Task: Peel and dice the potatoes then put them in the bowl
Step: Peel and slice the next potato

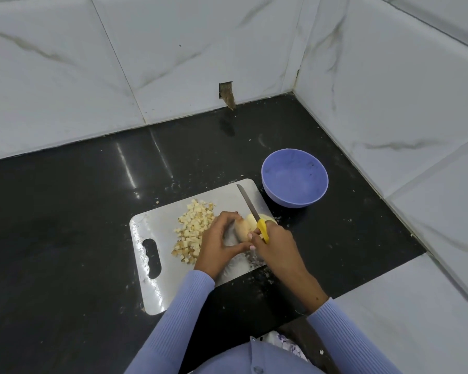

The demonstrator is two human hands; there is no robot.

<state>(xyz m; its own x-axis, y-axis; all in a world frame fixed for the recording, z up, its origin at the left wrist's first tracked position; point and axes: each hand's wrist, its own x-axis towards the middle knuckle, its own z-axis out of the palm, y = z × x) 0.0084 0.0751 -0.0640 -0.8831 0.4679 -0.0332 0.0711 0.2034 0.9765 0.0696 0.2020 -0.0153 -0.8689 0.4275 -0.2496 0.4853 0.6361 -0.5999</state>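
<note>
- My left hand (222, 238) curls around a pale, partly peeled oblong potato (242, 230), fingers over its top and thumb underneath, holding it just above the rectangular shiny steel cutting board (157, 228).
- My right hand (274, 247) grips the yellow plastic handle of a slim knife (253, 211); the grey blade points away from me, toward the board's far corner, and the handle sits right beside the potato.
- A second, lighter yellow piece of potato (266, 217) shows behind the knife handle, at the board's right edge; how it rests I cannot tell.
- A heap of small diced potato cubes (193, 229) lies on the board, to the left of my left hand, between it and the board's cut-out handle slot.
- The round lavender plastic bowl (295, 179) stands on the black polished counter (65, 211) just beyond the board's far right corner, apart from it, with no cubes inside.
- Crumbs and peel scraps dot the counter around the board's right and near edges.
- White marble-patterned wall tiles (173, 49) rise behind the counter, beyond the board.
</note>
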